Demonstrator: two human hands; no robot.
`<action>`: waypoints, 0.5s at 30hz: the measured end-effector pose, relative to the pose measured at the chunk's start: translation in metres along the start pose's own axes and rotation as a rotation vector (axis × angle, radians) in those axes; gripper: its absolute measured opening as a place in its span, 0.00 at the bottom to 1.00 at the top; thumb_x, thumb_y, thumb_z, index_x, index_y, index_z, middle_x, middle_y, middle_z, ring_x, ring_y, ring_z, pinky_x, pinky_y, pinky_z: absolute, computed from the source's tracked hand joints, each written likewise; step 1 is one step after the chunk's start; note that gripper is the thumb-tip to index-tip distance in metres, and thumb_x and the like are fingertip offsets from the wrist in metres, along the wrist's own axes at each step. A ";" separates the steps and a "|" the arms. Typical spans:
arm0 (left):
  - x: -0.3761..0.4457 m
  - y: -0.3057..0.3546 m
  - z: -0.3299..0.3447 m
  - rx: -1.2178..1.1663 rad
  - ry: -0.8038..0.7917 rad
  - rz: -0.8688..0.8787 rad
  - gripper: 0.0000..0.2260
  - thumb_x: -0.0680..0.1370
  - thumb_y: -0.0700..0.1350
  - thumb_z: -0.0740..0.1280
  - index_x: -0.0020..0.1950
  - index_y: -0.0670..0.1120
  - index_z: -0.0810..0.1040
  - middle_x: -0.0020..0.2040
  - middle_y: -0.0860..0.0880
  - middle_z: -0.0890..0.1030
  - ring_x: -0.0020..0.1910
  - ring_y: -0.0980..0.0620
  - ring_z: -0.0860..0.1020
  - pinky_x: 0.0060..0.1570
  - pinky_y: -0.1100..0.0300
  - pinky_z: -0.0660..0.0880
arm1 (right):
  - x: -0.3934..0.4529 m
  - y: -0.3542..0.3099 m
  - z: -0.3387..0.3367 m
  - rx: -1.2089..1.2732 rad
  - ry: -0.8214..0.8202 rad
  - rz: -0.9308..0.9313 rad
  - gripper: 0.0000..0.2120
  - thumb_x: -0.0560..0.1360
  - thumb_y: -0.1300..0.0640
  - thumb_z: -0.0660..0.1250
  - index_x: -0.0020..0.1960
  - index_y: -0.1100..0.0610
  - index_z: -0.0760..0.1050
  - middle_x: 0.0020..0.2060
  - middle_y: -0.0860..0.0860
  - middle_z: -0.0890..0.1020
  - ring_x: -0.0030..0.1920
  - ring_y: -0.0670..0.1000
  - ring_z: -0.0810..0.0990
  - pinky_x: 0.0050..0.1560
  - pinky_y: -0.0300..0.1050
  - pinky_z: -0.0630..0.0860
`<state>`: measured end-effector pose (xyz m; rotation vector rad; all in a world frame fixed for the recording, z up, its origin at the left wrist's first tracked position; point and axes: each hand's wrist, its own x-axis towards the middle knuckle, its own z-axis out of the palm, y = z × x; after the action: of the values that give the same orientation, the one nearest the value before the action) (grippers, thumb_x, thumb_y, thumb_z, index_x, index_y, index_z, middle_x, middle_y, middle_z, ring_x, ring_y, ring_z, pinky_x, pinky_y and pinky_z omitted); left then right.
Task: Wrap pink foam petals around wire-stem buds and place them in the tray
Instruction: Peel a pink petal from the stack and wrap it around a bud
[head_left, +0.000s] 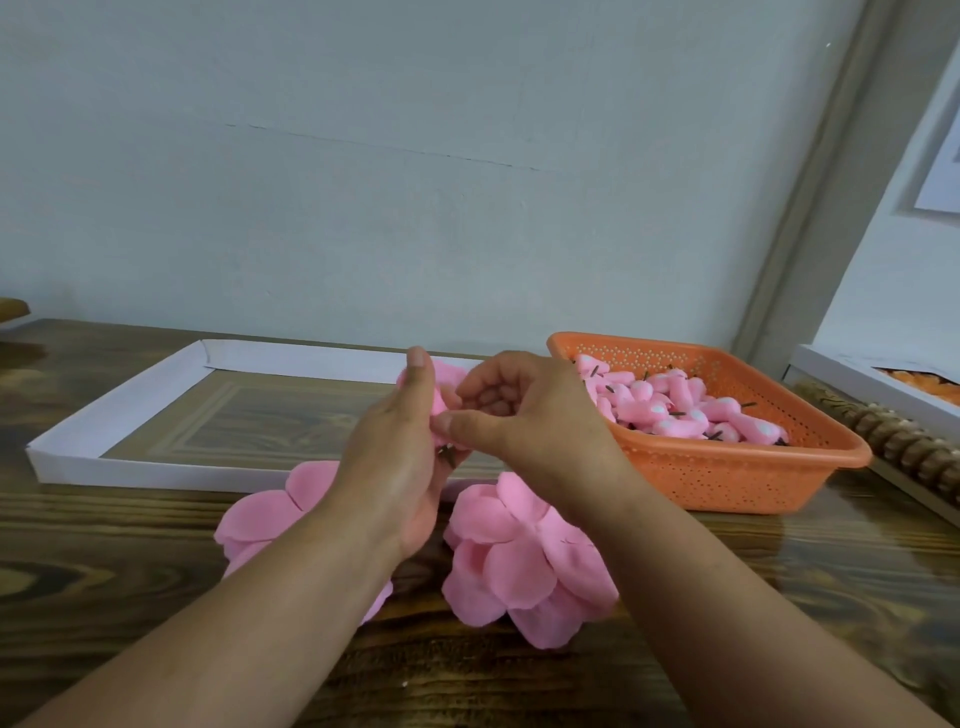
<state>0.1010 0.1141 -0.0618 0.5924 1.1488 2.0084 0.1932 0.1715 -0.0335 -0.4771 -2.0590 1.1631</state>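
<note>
A white tray (119, 410) lies at left centre, an orange basket (727, 473) of buds (675, 405) right. Loose petals (524, 561) lie lower centre. At centre both hands meet: left hand (400, 457) and right hand (524, 410) pinch a petal (441, 384) around a wire stem (448, 455).

Pink foam, orange basket, white tray on dark wood

The petals (524, 561) were plain pink, as were the buds (675, 408), some with pale tips and dark stems. The basket (727, 478) was orange, its walls dotted with small holes. The tray (130, 400) was white. The worktop (104, 571) showed dark brown wood grain with lighter streaks. The wall (363, 156) was pale grey-blue.
</note>
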 end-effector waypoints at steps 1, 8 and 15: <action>0.000 0.000 0.000 0.026 0.000 0.009 0.23 0.79 0.60 0.56 0.45 0.41 0.77 0.41 0.42 0.85 0.42 0.49 0.85 0.38 0.59 0.80 | 0.000 0.000 0.001 0.038 -0.002 0.016 0.10 0.65 0.65 0.76 0.37 0.56 0.76 0.31 0.51 0.80 0.34 0.49 0.79 0.40 0.47 0.79; -0.011 0.001 -0.001 0.384 -0.175 0.118 0.26 0.66 0.68 0.57 0.36 0.49 0.82 0.34 0.46 0.83 0.36 0.49 0.83 0.41 0.52 0.79 | 0.007 -0.004 -0.026 0.071 -0.065 -0.021 0.08 0.70 0.66 0.72 0.47 0.56 0.80 0.33 0.46 0.78 0.33 0.46 0.73 0.34 0.37 0.71; -0.014 0.006 -0.003 0.579 -0.273 0.169 0.26 0.66 0.70 0.54 0.31 0.51 0.80 0.25 0.56 0.75 0.28 0.56 0.74 0.31 0.66 0.71 | 0.007 -0.003 -0.045 0.065 -0.376 -0.059 0.15 0.68 0.69 0.68 0.52 0.57 0.81 0.37 0.49 0.83 0.38 0.53 0.78 0.41 0.48 0.75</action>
<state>0.1056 0.0997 -0.0588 1.2481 1.5488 1.6429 0.2212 0.2004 -0.0127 -0.1717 -2.3231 1.3603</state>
